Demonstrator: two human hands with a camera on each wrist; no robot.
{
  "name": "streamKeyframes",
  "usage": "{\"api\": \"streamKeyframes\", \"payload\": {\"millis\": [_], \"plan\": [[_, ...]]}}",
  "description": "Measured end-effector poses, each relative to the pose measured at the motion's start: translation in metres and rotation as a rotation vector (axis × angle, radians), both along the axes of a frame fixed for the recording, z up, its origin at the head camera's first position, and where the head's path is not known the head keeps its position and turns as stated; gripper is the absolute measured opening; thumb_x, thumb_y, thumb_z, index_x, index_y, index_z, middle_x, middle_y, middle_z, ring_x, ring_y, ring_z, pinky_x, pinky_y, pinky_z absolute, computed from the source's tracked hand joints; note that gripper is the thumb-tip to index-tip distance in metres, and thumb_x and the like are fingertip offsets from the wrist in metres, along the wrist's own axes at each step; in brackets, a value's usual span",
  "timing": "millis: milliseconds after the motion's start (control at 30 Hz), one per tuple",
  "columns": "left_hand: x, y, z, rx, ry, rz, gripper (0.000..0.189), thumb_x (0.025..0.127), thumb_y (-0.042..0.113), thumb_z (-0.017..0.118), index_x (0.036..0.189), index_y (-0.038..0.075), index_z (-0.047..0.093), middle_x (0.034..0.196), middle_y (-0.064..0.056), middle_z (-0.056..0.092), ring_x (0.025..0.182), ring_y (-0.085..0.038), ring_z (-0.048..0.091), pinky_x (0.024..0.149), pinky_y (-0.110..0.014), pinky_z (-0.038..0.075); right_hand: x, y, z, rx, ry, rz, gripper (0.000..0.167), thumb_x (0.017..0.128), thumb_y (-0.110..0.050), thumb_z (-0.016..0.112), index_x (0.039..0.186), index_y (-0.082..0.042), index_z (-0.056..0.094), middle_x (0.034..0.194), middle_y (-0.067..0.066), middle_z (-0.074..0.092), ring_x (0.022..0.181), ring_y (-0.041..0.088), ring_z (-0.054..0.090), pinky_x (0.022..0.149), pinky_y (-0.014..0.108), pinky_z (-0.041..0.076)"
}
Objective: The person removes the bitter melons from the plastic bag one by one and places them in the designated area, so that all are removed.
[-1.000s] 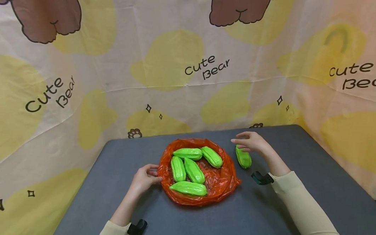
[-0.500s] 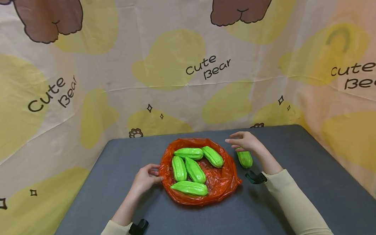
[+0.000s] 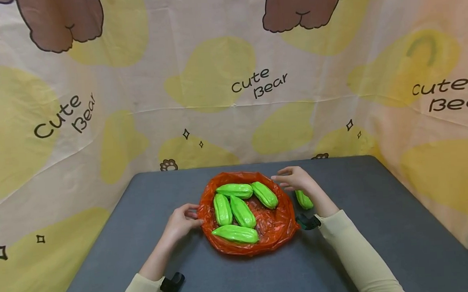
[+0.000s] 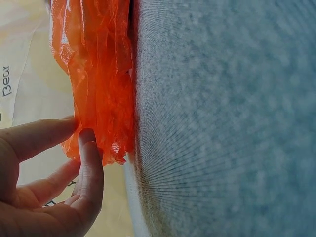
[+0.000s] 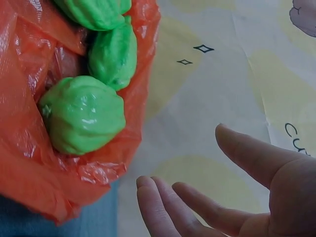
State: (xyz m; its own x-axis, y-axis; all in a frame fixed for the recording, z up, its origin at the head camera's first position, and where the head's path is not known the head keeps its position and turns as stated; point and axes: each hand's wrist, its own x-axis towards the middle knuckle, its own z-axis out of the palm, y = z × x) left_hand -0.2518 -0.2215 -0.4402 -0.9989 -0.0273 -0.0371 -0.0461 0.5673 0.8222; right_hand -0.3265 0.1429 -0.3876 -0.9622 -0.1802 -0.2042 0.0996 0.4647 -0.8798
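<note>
A round, rolled-down red plastic bag (image 3: 271, 230) sits on the grey table, spread wide at the top. Inside it lie several bright green, ribbed, long gourd-like vegetables (image 3: 242, 212). My left hand (image 3: 180, 221) pinches the bag's left rim; in the left wrist view its thumb and fingers are at the crinkled plastic (image 4: 96, 84). Over the bag's upper right rim is my right hand (image 3: 297, 179), fingers spread and nothing between them. The right wrist view shows this hand (image 5: 217, 197) apart from the green vegetable (image 5: 86, 116) nearest it in the bag.
One more green vegetable (image 3: 304, 200) lies on the table right of the bag, partly hidden behind my right hand and wrist. The grey table (image 3: 241, 282) ends at a patterned cloth backdrop (image 3: 198, 68). Black wrist cameras (image 3: 172, 282) hang beneath both wrists.
My right hand has moved left, from above the loose green vegetable to the bag's right rim, with nothing in it. The left hand stays at the bag's rim.
</note>
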Motion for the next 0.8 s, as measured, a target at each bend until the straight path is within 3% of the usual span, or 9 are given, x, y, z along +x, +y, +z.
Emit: {"api": "streamKeyframes", "payload": {"millis": [800], "plan": [[-0.001, -0.003, 0.0, 0.004, 0.002, -0.02, 0.048, 0.073, 0.012, 0.079, 0.118, 0.004, 0.063, 0.094, -0.012, 0.067, 0.076, -0.018, 0.062, 0.064, -0.028, 0.049, -0.007, -0.02, -0.012, 0.064, -0.012, -0.048, 0.057, 0.087, -0.029, 0.068, 0.132, 0.001, 0.05, 0.127, 0.025, 0.054, 0.11, 0.035, 0.06, 0.087, 0.04, 0.053]]}}
